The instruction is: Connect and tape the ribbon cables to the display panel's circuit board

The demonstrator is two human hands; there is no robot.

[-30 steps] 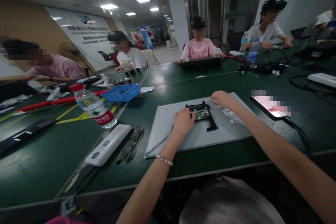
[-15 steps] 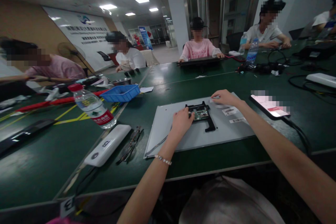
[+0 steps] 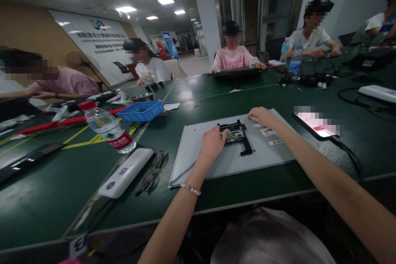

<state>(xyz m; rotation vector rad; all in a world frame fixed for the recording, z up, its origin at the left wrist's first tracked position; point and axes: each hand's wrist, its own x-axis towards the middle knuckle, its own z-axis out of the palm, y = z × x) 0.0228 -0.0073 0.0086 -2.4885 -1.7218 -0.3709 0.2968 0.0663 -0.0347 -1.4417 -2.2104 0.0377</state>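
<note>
A flat grey panel (image 3: 192,156), like the back of a display screen, lies on the table in front of me. On its middle is a black bracket (image 3: 246,147) with a green circuit board (image 3: 236,135) inside it. My left hand (image 3: 213,142) is closed on the left side of the bracket, thumb by the board, fingertips partly hidden. At the panel's far right edge is my right hand (image 3: 262,116), its fingers curled in; what lies between them cannot be made out. White labels (image 3: 276,142) are stuck on the panel below that hand. A thin cable (image 3: 185,170) runs under my left wrist.
Left of the panel lie folded glasses (image 3: 153,171), a white power bank (image 3: 126,173), a water bottle (image 3: 108,128) and a blue tray (image 3: 140,111). A lit phone (image 3: 315,124) with a cable is at right. Several people sit around the green table (image 3: 173,212).
Both hands stay in nearly the same places on the bracket and the panel's far edge. The whole view has shifted slightly.
</note>
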